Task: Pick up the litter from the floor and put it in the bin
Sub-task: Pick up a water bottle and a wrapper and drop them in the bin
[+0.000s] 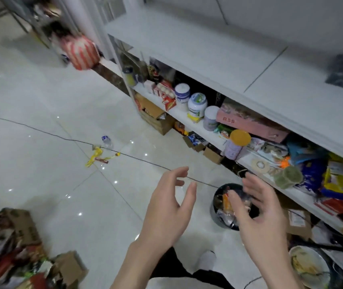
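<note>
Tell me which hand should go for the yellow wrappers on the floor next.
Left. The left hand is open, empty and nearer the yellow wrappers; the right hand hovers over the bin.

Glossy tiled floor (41,113) — yellow wrappers (95,156), plastic bottle (107,141), black bin (218,217), perhaps cardboard (70,268).

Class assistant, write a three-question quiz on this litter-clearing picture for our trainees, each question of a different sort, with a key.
1. True or false: the left hand grips a wrapper.
2. What lies on the white tiled floor next to the yellow crumpled wrappers? A) clear plastic bottle B) metal spoon C) green ball
3. Fill in: the right hand hovers above the black round ____ that holds wrappers.
Key: 1 false, it holds nothing; 2 A; 3 bin.
</note>
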{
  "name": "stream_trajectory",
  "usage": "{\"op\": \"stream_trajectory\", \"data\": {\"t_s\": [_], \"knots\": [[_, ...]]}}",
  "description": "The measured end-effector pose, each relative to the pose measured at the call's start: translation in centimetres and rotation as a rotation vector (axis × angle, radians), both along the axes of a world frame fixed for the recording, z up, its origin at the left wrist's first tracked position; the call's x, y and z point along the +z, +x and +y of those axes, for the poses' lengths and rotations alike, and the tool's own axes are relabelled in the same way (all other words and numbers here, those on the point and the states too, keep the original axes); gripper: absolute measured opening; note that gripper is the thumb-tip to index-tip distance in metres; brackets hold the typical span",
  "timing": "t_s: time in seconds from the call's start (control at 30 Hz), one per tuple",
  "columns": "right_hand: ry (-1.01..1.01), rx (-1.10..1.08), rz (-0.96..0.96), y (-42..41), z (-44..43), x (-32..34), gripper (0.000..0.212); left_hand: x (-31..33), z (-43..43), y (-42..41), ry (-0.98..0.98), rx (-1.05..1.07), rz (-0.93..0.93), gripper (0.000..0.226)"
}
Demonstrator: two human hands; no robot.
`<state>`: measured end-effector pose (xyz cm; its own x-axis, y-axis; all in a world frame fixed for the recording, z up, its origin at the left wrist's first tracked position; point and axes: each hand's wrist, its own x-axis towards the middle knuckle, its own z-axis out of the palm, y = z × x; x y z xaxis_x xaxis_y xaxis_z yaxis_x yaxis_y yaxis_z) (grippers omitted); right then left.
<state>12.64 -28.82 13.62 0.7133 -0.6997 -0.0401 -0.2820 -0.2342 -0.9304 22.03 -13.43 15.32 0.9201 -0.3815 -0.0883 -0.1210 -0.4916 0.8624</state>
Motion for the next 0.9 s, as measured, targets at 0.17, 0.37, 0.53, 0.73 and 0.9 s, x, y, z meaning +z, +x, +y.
{"op": "stream_trajectory", "data": {"t_s": [0.17, 0.37, 0.53, 0.73, 0.9], "knots": [[0.024, 0.170, 0.055, 4.1, 4.4, 0.6, 0.048, -0.2, 6.2, 1.4, -0.027, 0.166, 0.033, 0.033], [-0.023, 0.407, 0.080, 12.7, 11.5, 1.3, 0.046, -1.9, 16.4, 5.5, -0.012, 0.423, 0.067, 0.030], [-0.070, 0.597, 0.055, 20.9, 18.5, 1.7, 0.045, -2.7, 24.5, 9.6, 0.027, 0.591, 0.074, 0.032], [-0.116, 0.751, 0.071, 28.3, 25.7, 0.9, 0.047, -3.1, 31.6, 14.5, 0.076, 0.676, 0.069, 0.034], [-0.161, 0.815, 0.106, 33.6, 28.3, 0.2, 0.046, -4.0, 34.7, 18.9, 0.071, 0.744, 0.093, 0.035]]}}
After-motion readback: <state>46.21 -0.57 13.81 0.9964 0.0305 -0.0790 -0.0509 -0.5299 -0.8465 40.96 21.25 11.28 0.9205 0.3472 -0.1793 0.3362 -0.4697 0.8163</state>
